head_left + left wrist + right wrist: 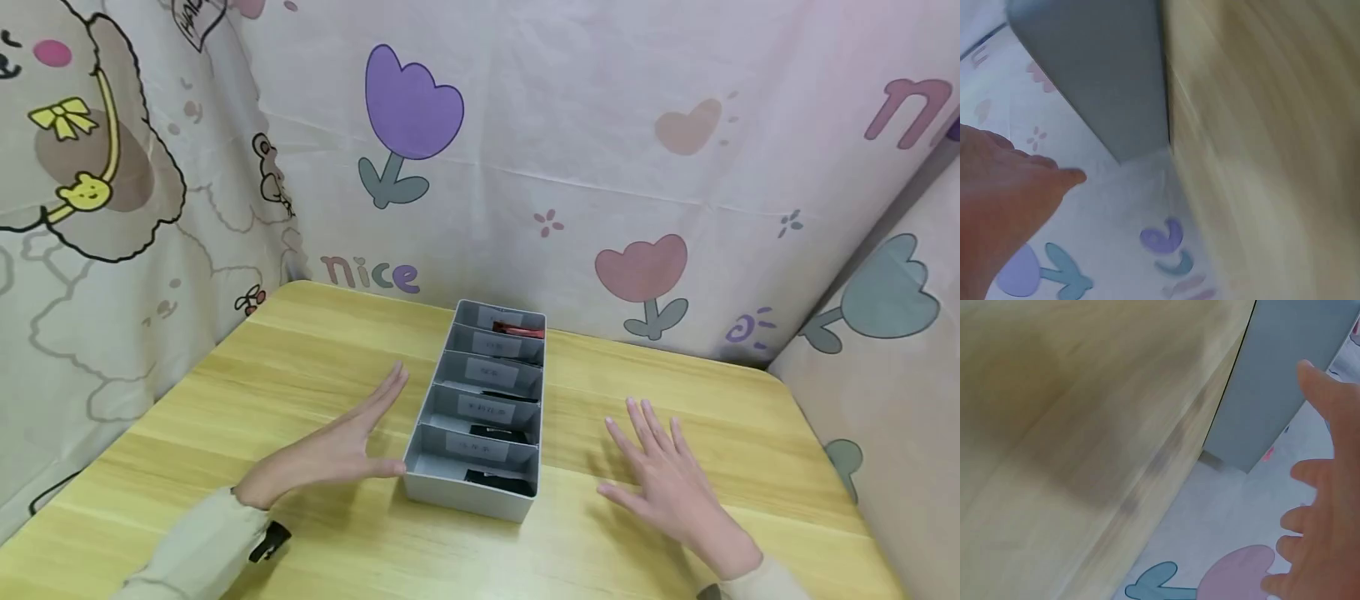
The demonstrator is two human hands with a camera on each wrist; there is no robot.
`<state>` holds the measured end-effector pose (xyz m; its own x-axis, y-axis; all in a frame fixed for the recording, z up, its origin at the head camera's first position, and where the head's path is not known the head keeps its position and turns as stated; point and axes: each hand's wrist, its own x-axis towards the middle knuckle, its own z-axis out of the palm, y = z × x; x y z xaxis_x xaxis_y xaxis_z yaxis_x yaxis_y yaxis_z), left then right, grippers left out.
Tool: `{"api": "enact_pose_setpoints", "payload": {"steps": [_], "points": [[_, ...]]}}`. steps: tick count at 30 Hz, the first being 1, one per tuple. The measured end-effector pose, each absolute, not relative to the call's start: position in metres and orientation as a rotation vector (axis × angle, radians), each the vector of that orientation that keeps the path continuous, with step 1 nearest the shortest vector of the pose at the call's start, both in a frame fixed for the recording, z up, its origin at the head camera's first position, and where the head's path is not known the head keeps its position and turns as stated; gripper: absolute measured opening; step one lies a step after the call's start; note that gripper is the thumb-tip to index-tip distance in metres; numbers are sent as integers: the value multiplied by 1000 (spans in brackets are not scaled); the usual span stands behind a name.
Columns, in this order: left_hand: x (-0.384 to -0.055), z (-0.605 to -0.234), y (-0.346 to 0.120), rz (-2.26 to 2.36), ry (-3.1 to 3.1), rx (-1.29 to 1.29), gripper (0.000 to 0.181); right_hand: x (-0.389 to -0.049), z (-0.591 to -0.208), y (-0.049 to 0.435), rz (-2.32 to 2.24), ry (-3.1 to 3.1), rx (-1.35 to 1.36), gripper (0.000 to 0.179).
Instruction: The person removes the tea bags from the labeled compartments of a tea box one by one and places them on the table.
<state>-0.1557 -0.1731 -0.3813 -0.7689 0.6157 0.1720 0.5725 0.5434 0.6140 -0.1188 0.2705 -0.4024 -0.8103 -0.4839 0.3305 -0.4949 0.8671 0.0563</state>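
A long grey organizer box (468,497) stands on the table, split by dividers into several labelled compartments in a row. The farthest compartment holds a red item (517,330); black items (500,482) lie in nearer ones, their kind too small to tell. My left hand (337,454) is beside the box's left side, fingers extended and thumb tip close to the near left corner; whether it touches, I cannot tell. To the right of the box, apart from it, my right hand (667,487) hovers over the table with fingers spread. Neither hand holds anything.
The light wooden table (300,350) carries the box. Patterned cloth (510,167) hangs behind the table and along both sides, close to its edges. A black strap piece (270,542) shows at the left sleeve.
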Motion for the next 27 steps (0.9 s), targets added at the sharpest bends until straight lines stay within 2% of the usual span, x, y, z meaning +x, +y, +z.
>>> {"api": "enact_pose_setpoints", "payload": {"steps": [5, 14, 27], "points": [[-156, -383, -165, 1231, 2528, 992, 116, -122, -406, 261, 174, -2596, 776, 75], [-162, -390, -156, 1258, 2389, 916, 124, -123, -404, 235, 440, -2469, 864, 69], [-166, -403, -150, 1231, 2353, 844, 122, -120, -403, 208, 815, -2339, 865, 55]]}}
